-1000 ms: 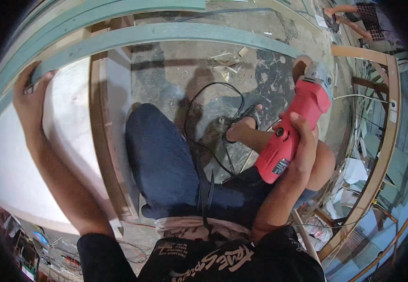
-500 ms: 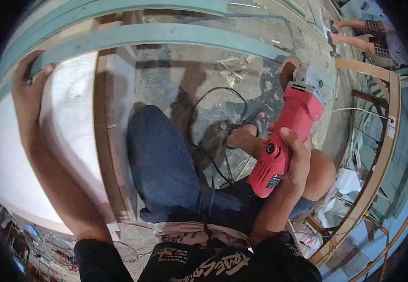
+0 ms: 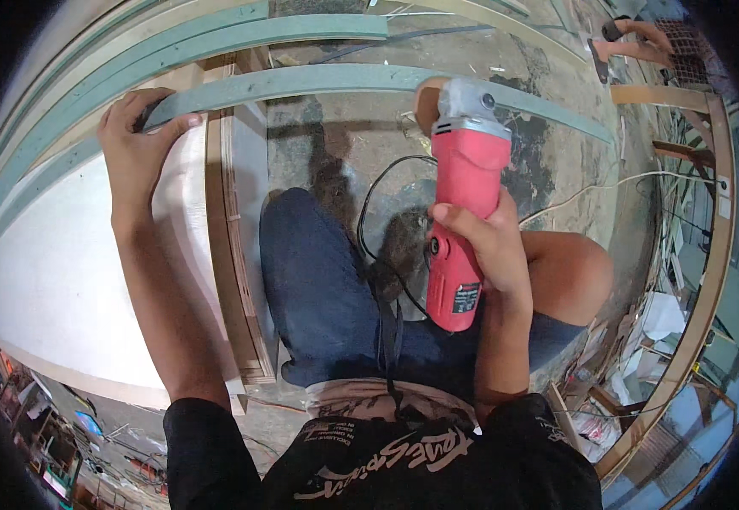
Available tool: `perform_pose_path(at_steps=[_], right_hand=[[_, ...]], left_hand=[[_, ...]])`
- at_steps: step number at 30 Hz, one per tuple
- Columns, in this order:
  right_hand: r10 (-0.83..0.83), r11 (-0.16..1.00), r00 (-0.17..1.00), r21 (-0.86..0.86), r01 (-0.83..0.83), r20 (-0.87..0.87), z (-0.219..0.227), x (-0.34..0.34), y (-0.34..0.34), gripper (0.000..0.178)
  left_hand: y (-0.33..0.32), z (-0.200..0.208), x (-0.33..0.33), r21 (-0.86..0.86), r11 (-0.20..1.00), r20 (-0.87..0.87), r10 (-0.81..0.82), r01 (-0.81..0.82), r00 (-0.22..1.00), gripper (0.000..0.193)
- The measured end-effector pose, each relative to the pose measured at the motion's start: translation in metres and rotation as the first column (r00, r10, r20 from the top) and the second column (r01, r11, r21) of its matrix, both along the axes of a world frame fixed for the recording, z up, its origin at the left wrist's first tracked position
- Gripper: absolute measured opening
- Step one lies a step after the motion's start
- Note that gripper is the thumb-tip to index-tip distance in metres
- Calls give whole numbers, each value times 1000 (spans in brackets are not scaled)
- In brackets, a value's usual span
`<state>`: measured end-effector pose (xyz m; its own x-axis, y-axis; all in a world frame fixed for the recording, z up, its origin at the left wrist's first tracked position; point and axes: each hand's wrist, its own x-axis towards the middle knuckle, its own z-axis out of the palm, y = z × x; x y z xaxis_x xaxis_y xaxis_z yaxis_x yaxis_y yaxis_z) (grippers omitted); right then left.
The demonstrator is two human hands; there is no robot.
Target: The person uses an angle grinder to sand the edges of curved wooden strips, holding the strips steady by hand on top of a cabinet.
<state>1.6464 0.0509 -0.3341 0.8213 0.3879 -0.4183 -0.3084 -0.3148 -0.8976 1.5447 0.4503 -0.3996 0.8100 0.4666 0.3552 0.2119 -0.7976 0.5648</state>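
Observation:
A long, narrow strip of pale green wood (image 3: pixel 301 82) crosses in front of me. Near its left part, my left hand (image 3: pixel 136 140) is closed around it, thumb on the near side and fingers over the far side. A red angle grinder (image 3: pixel 470 166) with a grey metal head is in my right hand (image 3: pixel 493 246), gripped around its body. The grinder's brownish disc (image 3: pixel 426 104) is at the strip's edge; whether it touches cannot be made out. A black cord (image 3: pixel 365 212) loops on the floor beside the grinder.
A large white panel (image 3: pixel 72 255) with brown wooden edges stands at my left. More green strips (image 3: pixel 301 31) lie beyond. A wooden frame (image 3: pixel 721 221) with a pale cable (image 3: pixel 591 194) stands at right, among scraps. Another person's legs (image 3: pixel 642 47) are at far right.
The grinder has moved left along the strip, and its body is now more upright in view. My left hand is further right, still around the strip. The view has shifted slightly.

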Motion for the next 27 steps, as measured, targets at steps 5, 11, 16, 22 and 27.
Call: perform_pose_path(at_steps=[5, 11, 16, 22, 27], right_hand=[[-15, 998, 998, 56, 18, -53, 4, -3, 10, 36], [16, 998, 999, 57, -13, -47, 12, -4, 15, 36], [33, 997, 999, 74, -30, -34, 9, -5, 20, 36], [59, 991, 997, 120, -64, 47, 3, -4, 21, 33], [55, 997, 997, 56, -52, -55, 12, -7, 24, 38]], left_hand=[[-2, -2, 5, -26, 999, -1, -41, 41, 999, 47], [5, -2, 0, 143, 989, 128, -45, 27, 991, 57], [58, -19, -50, -98, 971, 255, 236, -217, 938, 39], [104, -33, -69, -108, 885, 252, 465, -453, 849, 34], [132, -48, -77, -15, 879, 79, 476, -476, 876, 44]])
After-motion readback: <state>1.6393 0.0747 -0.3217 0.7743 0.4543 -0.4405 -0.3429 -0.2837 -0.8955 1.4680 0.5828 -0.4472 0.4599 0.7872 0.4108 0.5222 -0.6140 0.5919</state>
